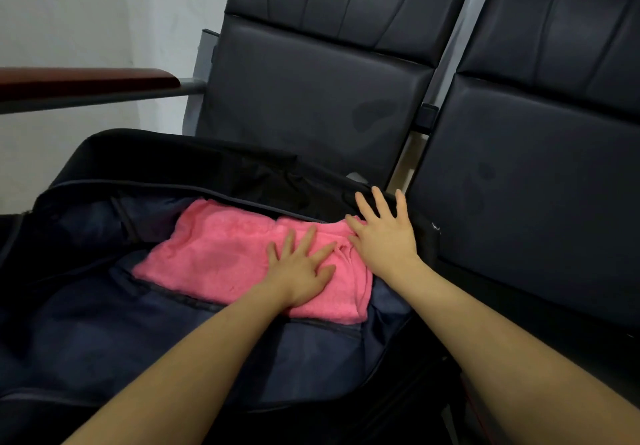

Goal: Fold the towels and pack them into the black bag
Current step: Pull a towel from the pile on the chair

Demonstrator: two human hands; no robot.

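Dark padded seats fill my view, and nearest me the black bag (pixel 104 323) lies open across one of them, its navy lining showing. I see both forearms reach into it. My left hand (pixel 301 271) lies flat on the pink towel (pixel 214 250), fingers straight and spread, pressing the cloth. My right hand (pixel 384 236) is also flat and spread, its heel on the towel's right end and its fingertips over the bag's far edge. That folded towel sits inside the bag, toward its right end. Beyond stand two black seat backs (pixel 311 91) and a reddish wooden armrest (pixel 90 79) before a white wall (pixel 86 11).
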